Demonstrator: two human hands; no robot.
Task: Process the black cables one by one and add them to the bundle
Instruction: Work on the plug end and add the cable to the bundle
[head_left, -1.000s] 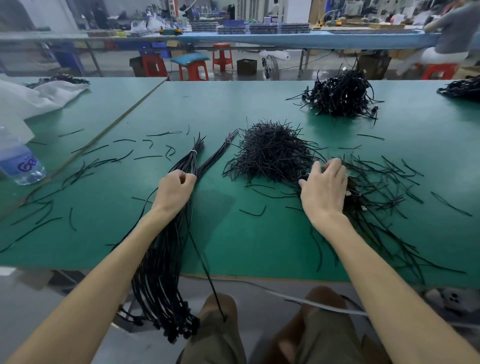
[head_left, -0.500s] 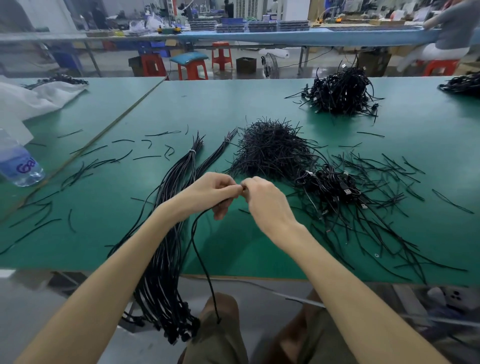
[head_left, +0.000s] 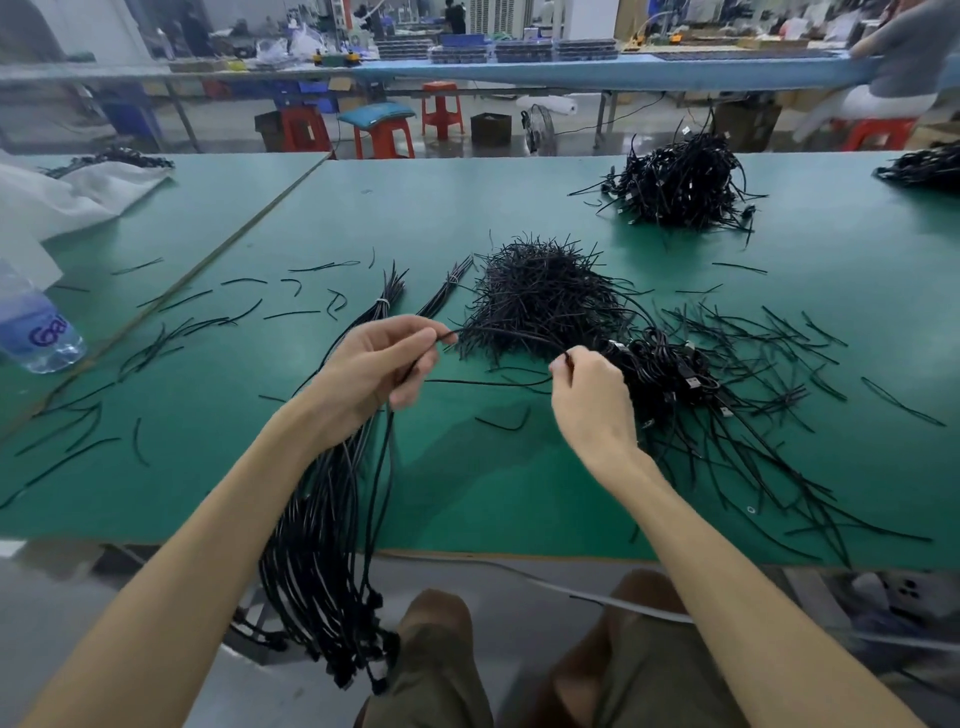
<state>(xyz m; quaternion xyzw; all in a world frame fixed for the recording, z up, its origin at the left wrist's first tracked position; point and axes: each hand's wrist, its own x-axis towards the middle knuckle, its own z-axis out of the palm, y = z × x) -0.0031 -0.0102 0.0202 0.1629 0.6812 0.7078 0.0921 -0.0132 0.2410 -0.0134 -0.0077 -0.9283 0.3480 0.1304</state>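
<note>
My left hand (head_left: 379, 364) pinches one end of a thin black cable (head_left: 498, 335) above the green table (head_left: 467, 499). My right hand (head_left: 589, 392) pinches the same cable farther along, by a tangle of cables with plugs (head_left: 670, 369). The cable arcs between the two hands. Under my left wrist lies the long bundle of black cables (head_left: 322, 545), tied with a white band near its far end and hanging over the table's front edge. A second strand drops from my left hand beside the bundle.
A heap of short black ties (head_left: 545, 296) sits behind my hands, another cable heap (head_left: 680, 182) farther back right. Loose ties scatter left and right. A water bottle (head_left: 36, 332) and white bags (head_left: 62, 197) lie at left. My knees are below the table edge.
My right hand left the cable tangle and met the left hand at centre. Now the hands have drawn apart, stretching one cable between them, and the left hand has lifted off the bundle.
</note>
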